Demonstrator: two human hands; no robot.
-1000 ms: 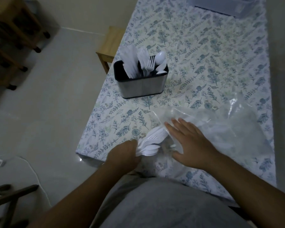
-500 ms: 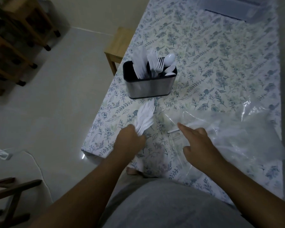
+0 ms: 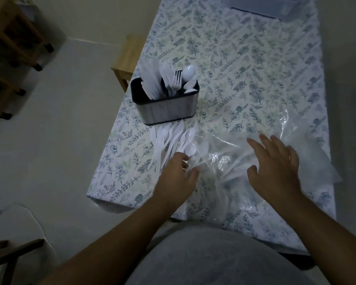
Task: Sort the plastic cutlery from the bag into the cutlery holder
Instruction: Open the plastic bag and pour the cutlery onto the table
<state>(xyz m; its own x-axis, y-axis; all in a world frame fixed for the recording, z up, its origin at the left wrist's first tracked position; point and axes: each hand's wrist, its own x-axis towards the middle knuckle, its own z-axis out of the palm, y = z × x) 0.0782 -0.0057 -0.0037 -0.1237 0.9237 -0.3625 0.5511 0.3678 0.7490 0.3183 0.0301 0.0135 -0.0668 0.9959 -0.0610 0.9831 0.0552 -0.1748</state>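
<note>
A fan of white plastic cutlery [image 3: 171, 138] lies spread on the table just in front of the metal cutlery holder [image 3: 169, 109]. The holder stands upright with knives, forks and spoons in separate compartments. My left hand [image 3: 176, 177] rests at the handle ends of the fan, fingers loose and apart. My right hand [image 3: 275, 163] hovers flat with spread fingers over the clear plastic bag [image 3: 255, 153]. The bag lies crumpled on the table, with a few pieces faintly visible inside.
The table [image 3: 245, 68] has a floral cloth; its left edge and near corner are close to the cutlery. A clear container [image 3: 261, 7] sits at the far end. A wooden stool [image 3: 130, 56] stands left of the table, wooden furniture [image 3: 10, 48] further left.
My left hand carried a bunch of cutlery out of the bag toward the holder and let it fan out on the table. My right hand lifted and spread over the bag.
</note>
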